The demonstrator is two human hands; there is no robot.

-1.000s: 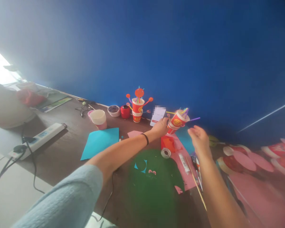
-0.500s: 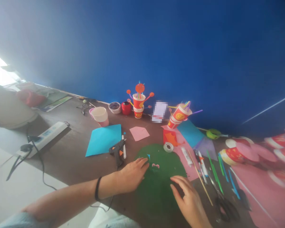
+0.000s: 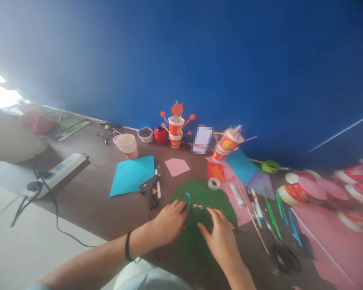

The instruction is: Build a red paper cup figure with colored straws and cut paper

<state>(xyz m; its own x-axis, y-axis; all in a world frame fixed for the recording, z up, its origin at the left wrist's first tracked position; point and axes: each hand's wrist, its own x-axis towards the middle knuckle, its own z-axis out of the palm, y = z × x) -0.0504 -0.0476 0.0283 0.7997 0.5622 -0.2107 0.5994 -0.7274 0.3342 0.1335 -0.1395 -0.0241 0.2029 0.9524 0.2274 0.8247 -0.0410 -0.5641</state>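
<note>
Looks like one red paper-cup figure (image 3: pixel 176 128) has been finished, the tilted red paper-cup stack (image 3: pixel 229 141) is left headless, and over the round green mat (image 3: pixel 193 188) the right hand (image 3: pixel 223 238) is held spread, while the left hand's (image 3: pixel 170 220) grip beside the thin blue paper scrap (image 3: pixel 188 196) there can't be told.

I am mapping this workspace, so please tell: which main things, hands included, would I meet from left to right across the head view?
White plastic power strip, pink-and-cream cup, round white bowl, left hand, right hand, black-handled metal scissors, rightmost red paper cups.
</note>
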